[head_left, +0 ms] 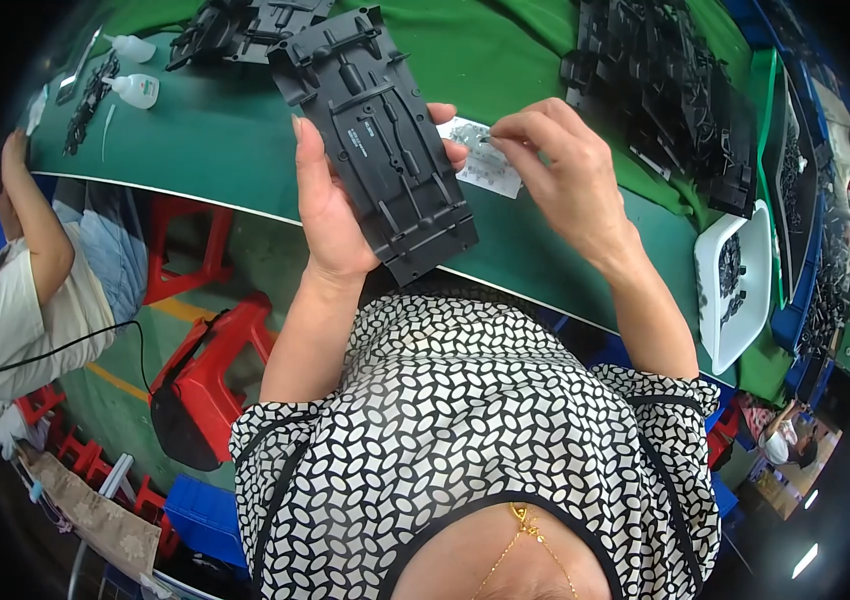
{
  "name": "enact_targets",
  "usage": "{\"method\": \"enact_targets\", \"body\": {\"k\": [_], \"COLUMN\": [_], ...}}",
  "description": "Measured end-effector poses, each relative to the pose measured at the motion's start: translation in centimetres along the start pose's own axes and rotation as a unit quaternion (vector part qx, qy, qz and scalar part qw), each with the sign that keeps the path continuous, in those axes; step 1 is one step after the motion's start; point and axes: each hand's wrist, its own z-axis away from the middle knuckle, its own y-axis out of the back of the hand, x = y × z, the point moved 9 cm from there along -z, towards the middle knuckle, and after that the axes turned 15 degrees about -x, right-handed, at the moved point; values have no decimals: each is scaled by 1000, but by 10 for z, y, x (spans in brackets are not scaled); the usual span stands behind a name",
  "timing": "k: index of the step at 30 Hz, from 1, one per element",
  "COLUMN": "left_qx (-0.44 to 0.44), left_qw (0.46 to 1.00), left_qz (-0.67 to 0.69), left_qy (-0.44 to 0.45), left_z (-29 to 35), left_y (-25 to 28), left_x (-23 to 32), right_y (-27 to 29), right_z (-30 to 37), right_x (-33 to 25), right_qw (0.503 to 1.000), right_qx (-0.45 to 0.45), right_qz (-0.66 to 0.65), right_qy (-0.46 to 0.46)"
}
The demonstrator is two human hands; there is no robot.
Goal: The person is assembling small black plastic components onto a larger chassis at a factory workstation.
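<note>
A long black moulded plastic panel (pixel 370 150), with raised ribs and small white print, is tilted up in front of me. My left hand (pixel 332 225) is closed round it from below, thumb along its left edge and fingertips showing past its right edge. Just right of the panel, my right hand (pixel 570 175) is pinched, thumb against forefinger, over a white sheet (pixel 495 178) dotted with small pale pieces. A tiny dark bit shows by those fingertips, too small to name. Part of the sheet is hidden behind the panel and my left fingers.
More black panels (pixel 245 30) lie at the far left, and a large stack (pixel 660 90) stands at the far right. A white tray (pixel 705 300) holds small black parts. Two white bottles (pixel 135 90) are on the green table (pixel 200 150). A co-worker (pixel 40 270) is at the left.
</note>
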Motion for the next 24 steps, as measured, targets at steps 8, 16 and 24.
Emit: {"method": "enact_targets", "body": {"k": [8, 16, 24], "left_qx": [17, 4, -8], "left_qw": [1000, 1000, 1000], "left_qz": [-11, -17, -7], "left_qy": [12, 0, -7], "left_z": [1, 1, -1], "left_y": [1, 0, -1], "left_x": [-1, 1, 0], "right_y": [-2, -3, 4], "right_z": [6, 7, 9], "right_x": [23, 23, 2], "right_qw": [996, 998, 990], "right_qx": [45, 48, 80], "right_qz": [-45, 4, 115], "right_qy": [-56, -43, 28]}}
